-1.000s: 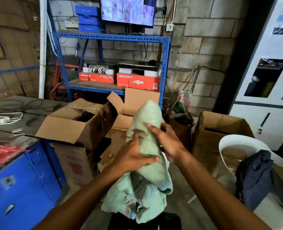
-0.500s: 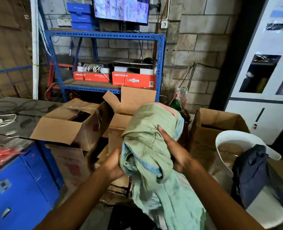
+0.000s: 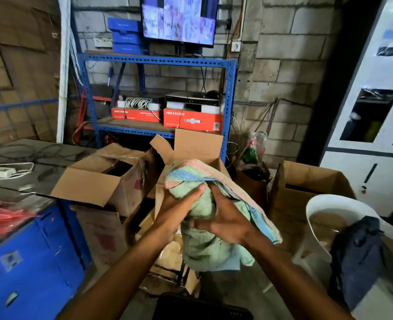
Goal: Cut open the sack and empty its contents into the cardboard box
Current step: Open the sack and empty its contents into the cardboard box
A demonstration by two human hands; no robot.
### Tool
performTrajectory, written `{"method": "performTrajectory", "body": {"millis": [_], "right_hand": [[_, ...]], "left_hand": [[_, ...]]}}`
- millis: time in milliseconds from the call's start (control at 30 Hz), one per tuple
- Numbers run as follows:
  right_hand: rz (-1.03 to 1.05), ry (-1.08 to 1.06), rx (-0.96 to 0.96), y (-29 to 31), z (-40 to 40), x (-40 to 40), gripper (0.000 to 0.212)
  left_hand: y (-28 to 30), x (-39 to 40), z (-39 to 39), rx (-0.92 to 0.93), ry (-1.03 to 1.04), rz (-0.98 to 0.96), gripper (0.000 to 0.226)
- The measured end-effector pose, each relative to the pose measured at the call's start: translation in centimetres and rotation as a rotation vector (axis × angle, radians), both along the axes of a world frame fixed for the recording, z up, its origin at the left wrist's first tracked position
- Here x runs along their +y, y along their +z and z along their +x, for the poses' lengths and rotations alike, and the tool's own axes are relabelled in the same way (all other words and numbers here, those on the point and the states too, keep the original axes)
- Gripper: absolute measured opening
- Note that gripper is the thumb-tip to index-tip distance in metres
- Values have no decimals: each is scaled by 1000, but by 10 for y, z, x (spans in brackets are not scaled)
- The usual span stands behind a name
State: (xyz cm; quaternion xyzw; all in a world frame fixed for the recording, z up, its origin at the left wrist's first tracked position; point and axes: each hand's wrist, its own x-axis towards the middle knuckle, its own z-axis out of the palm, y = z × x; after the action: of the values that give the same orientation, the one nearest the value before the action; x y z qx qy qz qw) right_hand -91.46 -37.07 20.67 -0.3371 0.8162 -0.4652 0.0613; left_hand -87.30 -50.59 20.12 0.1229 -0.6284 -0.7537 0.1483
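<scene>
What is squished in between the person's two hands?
A bundle of green cloth with pink and blue edges. The left hand and right hand hold it from either side, as the head view shows.

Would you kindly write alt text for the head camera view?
Both hands, left hand and right hand, grip a bundled pale green cloth sack above an open brown cardboard box, before blue metal shelving.

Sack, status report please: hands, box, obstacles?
Both hands, left hand and right hand, grip green sack. Open cardboard box right behind. Nothing between.
</scene>
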Motion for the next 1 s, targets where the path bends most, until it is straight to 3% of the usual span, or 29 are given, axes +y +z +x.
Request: {"method": "performTrajectory", "body": {"millis": [100, 167, 233, 267, 367, 467, 567, 667, 733, 767, 867, 1000], "right_hand": [[-191, 66, -248, 13, 3, 9, 67], [-307, -75, -158, 27, 4, 16, 55], [-252, -245, -37, 38, 1, 29, 63], [-195, -270, -90, 40, 0, 36, 70], [-97, -124, -395, 30, 0, 43, 87], [-256, 4, -473, 15, -6, 33, 98], [-345, -122, -400, 7, -23, 24, 96], [-371, -229, -165, 5, -33, 19, 99], [-358, -265, 7, 4, -34, 10, 93], [-363, -246, 39, 5, -33, 5, 94], [-370, -15, -169, 7, -27, -10, 109], [-639, 235, -591, 13, -25, -29, 77]], "left_hand": [[-11, -17, -3, -59, 202, 176, 33], [-17, -25, -1, -73, 207, 204, 25], [-16, -28, 7, -58, 156, 242, 23], [-13, -27, 11, -49, 92, 271, 25], [-15, -27, 18, -2, -199, 418, 33], [-14, -13, 27, 39, -346, 453, 24], [-25, -22, 17, -28, -119, 122, 26], [-28, -37, 14, -138, 132, -123, 58], [-20, -38, 20, -43, 210, -201, 46], [-15, -34, 22, -10, 124, -220, 45], [-14, -30, 29, -66, -104, -71, 86], [-26, -47, 35, 22, -7, 122, 91]]}}
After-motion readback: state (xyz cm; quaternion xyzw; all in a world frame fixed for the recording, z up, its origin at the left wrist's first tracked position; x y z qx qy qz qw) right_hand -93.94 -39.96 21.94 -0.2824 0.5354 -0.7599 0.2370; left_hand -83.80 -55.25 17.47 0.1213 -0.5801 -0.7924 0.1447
